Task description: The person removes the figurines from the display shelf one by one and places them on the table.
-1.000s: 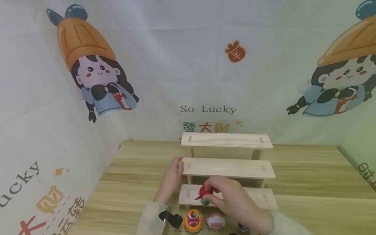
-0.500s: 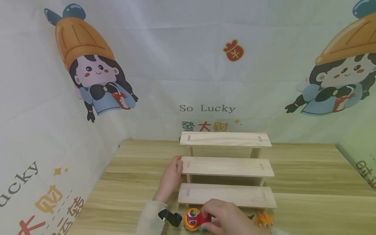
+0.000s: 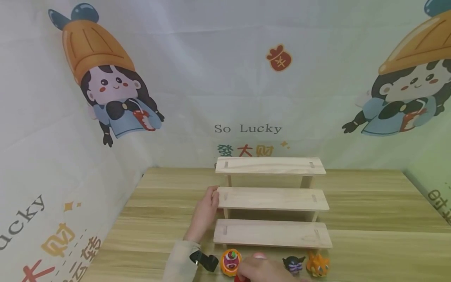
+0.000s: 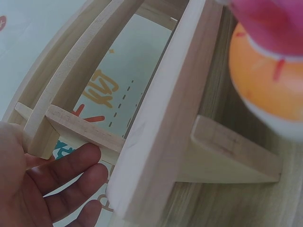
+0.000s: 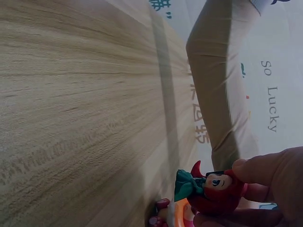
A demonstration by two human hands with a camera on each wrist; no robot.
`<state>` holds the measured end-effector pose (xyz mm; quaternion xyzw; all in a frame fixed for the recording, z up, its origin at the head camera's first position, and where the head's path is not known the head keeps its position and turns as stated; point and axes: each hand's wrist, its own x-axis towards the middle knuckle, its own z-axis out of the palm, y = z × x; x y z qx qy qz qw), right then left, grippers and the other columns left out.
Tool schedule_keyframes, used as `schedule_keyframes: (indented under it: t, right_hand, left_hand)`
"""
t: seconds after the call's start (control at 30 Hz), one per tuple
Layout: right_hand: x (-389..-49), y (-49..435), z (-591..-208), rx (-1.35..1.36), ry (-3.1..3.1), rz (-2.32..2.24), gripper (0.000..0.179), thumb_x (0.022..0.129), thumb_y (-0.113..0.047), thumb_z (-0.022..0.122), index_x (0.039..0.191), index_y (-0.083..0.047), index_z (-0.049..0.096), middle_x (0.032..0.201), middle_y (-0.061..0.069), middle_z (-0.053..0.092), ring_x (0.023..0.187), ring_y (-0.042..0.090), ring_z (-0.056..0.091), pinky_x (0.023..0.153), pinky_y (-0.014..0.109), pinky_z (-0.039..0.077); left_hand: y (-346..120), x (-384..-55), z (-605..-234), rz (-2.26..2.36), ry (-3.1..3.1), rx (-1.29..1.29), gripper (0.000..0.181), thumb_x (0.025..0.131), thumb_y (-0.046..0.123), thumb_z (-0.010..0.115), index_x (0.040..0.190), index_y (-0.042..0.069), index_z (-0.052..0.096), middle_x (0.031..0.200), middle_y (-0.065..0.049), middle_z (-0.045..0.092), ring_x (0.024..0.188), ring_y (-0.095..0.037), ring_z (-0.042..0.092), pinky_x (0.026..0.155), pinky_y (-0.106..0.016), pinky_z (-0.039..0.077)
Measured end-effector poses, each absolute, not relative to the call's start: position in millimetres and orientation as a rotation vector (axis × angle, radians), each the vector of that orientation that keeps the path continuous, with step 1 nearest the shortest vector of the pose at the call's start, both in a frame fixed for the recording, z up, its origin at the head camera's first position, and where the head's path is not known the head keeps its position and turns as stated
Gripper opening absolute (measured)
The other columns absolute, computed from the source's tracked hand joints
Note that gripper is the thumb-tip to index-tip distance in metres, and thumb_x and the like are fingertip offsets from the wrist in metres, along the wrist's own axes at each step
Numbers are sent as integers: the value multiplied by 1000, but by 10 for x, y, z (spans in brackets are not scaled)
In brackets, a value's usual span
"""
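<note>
My left hand grips the left end of the middle board of a three-tier wooden display stand. The left wrist view shows that hand with its fingers curled below the board's end. My right hand is low in the head view, in front of the stand. In the right wrist view, thumb and fingers of the right hand pinch a small red-haired figurine with a green lower part. Only a bit of its red shows in the head view.
Before the stand sit a round orange toy, a mostly hidden pink toy, a black figurine and an orange spiky figurine. A black strap device is on the left sleeve. Printed cloth hangs behind the wooden table.
My right hand has carried the red-haired figurine from over the lowest board down toward the near table edge. The black and orange figurines have come into view. My left hand stays on the stand.
</note>
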<state>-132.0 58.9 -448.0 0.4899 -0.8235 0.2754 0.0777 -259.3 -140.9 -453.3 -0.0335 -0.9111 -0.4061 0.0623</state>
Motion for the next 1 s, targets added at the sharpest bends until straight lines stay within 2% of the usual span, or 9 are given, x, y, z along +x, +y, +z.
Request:
schedule_keyframes:
  t: [0.27, 0.53, 1.0]
  right_hand:
    - [-1339, 546, -4581, 1501, -2418, 749, 10, 82, -19, 66, 80, -19, 56, 76, -12, 55, 74, -7, 50, 66, 3, 36]
    - [-1340, 531, -4657, 1491, -2442, 682, 9, 87, -25, 63, 83, -19, 58, 78, -10, 60, 75, -6, 53, 64, 4, 37]
    - [-1314, 531, -4658, 1451, -2579, 714, 10, 89, -29, 62, 85, -20, 61, 82, -10, 64, 76, -7, 55, 63, 4, 38]
  left_hand:
    - [-1398, -2591, -4520, -1254, -2751, -90, 40, 103, 25, 37, 136, 6, 46, 103, -21, 68, 75, -26, 68, 78, -47, 51]
    - [-1399, -2594, -4528, -1271, -2745, -103, 40, 103, 24, 37, 136, 4, 46, 108, -24, 67, 74, -26, 69, 77, -48, 52]
    - [-1405, -2591, -4528, -1243, -2741, -111, 39, 103, 24, 37, 135, 5, 47, 104, -22, 68, 77, -27, 68, 76, -46, 51]
